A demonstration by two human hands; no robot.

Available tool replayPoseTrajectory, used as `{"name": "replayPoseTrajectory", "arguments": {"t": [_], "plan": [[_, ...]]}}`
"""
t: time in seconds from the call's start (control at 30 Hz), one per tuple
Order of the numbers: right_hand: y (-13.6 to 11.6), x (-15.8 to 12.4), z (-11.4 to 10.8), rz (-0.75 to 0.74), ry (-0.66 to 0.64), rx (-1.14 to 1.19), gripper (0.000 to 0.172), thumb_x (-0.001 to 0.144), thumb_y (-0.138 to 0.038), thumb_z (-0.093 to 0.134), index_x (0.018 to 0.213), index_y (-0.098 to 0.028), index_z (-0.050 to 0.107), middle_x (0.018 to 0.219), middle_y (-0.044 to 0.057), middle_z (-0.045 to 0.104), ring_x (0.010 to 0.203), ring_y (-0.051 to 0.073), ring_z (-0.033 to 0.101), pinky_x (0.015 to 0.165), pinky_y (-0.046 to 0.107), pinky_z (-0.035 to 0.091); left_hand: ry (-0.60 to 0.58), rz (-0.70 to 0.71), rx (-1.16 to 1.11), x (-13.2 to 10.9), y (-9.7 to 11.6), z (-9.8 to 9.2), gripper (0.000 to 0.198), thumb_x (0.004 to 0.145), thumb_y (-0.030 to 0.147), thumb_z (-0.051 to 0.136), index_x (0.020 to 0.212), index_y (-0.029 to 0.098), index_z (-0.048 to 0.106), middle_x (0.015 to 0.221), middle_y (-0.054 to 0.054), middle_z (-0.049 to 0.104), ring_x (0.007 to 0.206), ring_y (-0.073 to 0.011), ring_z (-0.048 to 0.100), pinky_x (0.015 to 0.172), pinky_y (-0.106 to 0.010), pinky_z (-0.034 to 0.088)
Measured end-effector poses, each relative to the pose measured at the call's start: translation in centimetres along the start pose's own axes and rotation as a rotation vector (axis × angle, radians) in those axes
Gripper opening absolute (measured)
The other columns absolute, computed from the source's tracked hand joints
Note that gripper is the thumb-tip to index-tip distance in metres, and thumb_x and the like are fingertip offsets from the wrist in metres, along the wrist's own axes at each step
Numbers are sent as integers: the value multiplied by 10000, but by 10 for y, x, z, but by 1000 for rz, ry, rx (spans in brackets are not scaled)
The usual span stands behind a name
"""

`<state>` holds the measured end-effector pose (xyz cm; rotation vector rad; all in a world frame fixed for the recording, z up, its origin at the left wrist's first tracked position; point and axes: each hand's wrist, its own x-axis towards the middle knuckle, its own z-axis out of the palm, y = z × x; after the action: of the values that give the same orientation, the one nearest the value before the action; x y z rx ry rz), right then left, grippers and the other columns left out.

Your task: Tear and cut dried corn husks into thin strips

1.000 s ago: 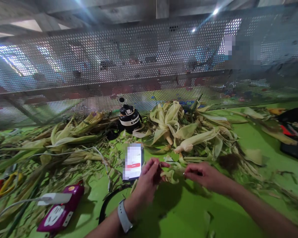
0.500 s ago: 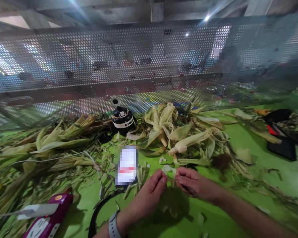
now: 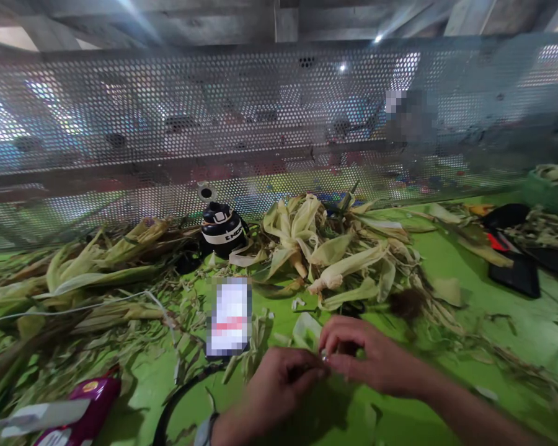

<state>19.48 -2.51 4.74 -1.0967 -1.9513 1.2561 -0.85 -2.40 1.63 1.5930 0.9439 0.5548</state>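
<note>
Pair of hands (image 3: 374,359), one wristband (image 3: 203,432), one bottle (image 3: 222,228)

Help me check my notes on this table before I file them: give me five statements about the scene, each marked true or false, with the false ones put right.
1. The phone lies on the green table with its screen lit. True.
2. The left hand and the right hand are held wide apart. False: their fingertips are close together.
3. A strap circles the left wrist. True.
4. The purple device lies to the right of the phone. False: it lies to the left of it.
5. The black bottle stands between the left husk heap and the right husk heap. True.
</note>
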Motion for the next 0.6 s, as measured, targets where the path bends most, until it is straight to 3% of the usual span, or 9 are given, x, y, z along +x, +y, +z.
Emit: {"name": "replayPoseTrajectory", "arguments": {"t": [0.07,0.13,0.23,0.33,0.43,0.6], "plan": [[2,-2,-17,92,95,-196,240,897,-360,483,809,-174,607,820,36,607,622,124,535,534,228,419,68,-50,-106,2,-2,0,339,772,454,621,683,135,691,562,13,502,531,-93,377,506,-213,279],[9,-1,-35,211,215,-522,263,883,-316,475,696,-168,585,738,43,604,628,150,545,573,255,409,138,-145,-296,3,-2,-3,393,710,526,667,700,134,691,518,35,456,474,-72,313,455,-200,225],[24,5,-49,354,135,-825,181,838,-217,479,731,-176,620,805,60,633,673,180,593,592,263,387,272,-230,-571,2,0,-6,424,653,560,710,754,148,702,512,48,429,461,-60,307,445,-179,235],[37,13,-42,372,128,-947,156,809,-244,514,891,-165,620,955,94,636,784,222,619,626,272,400,363,-223,-686,1,1,-7,436,607,564,746,767,160,712,494,59,389,467,-59,317,458,-170,272],[40,18,-32,359,100,-1005,256,796,-262,529,1012,-131,576,1064,139,608,846,256,623,659,300,417,356,-205,-660,1,1,-6,429,598,556,756,785,172,717,475,76,334,448,-51,288,437,-164,253],[33,8,-39,428,12,-1058,234,729,-171,549,960,-137,566,1021,146,623,865,276,624,655,305,411,344,-142,-530,1,4,-8,464,632,572,725,838,156,719,454,94,289,413,-35,220,397,-168,143]]}}
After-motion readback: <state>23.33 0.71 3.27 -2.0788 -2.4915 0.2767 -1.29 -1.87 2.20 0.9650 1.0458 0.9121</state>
